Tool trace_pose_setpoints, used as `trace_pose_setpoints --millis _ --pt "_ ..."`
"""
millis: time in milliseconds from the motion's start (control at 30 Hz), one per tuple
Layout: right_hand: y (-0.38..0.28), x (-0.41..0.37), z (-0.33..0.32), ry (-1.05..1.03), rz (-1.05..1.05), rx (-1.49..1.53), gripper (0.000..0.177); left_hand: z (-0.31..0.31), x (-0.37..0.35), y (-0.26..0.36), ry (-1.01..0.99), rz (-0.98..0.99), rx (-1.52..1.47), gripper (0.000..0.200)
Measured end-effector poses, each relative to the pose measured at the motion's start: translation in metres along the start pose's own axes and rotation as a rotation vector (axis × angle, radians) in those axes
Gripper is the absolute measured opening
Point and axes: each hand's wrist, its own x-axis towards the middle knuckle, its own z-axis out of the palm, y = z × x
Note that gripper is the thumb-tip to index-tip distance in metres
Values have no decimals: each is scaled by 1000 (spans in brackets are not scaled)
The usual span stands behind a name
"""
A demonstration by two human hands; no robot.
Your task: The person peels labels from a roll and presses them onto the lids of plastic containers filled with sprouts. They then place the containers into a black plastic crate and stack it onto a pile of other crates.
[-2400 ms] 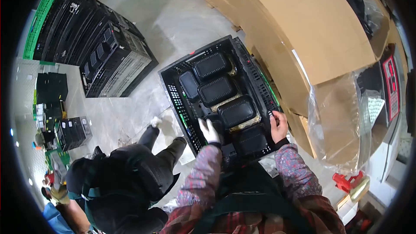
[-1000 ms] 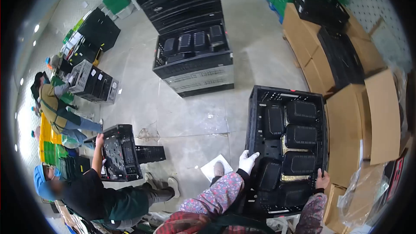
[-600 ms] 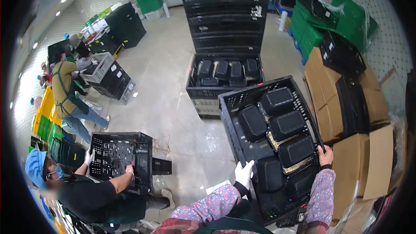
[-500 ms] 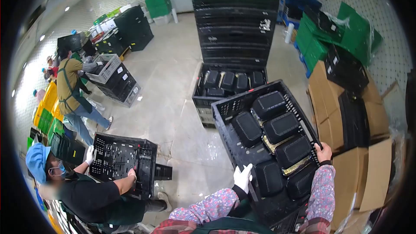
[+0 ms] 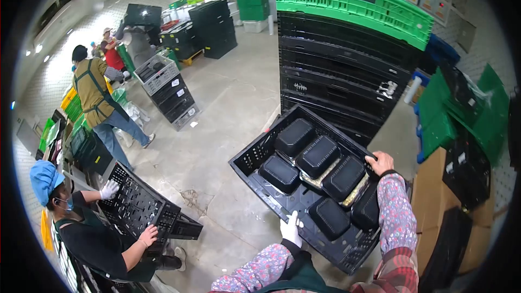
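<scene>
Between my hands hangs a black plastic crate, slightly tilted and held over the floor. My left hand, in a white glove, grips its left rim, the fingers partly hidden. With no glove, my right hand is closed over the opposite rim. Inside the crate lie several black lidded food containers, mostly along the right side, some showing pale or yellowish contents at their edges. Just beyond the crate stands a tall stack of black crates, topped by a green crate.
At lower left a co-worker in a blue cap holds an empty black crate. Farther back, another person stands beside stacked crates. Cardboard boxes and green crates line the right side.
My view has turned and come closer to the tall stack. The held crate has swung over in front of it, covering the lower crate of containers. The co-worker's empty crate has tilted.
</scene>
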Motion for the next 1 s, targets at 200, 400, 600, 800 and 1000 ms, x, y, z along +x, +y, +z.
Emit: trace_pose_setpoints --millis 200,400,600,800,1000 --pt "22 193 93 86 -95 45 43 89 128 -52 142 32 -93 22" --pt "76 203 134 -158 -63 394 43 104 179 -127 328 22 -49 24" --pt "116 -26 115 146 67 68 67 113 184 -121 382 44 118 21" --pt "106 -91 165 -13 683 965 46 71 204 -57 129 -128 234 15" --pt "128 -83 192 -18 597 882 30 66 232 -76 155 90 329 13"
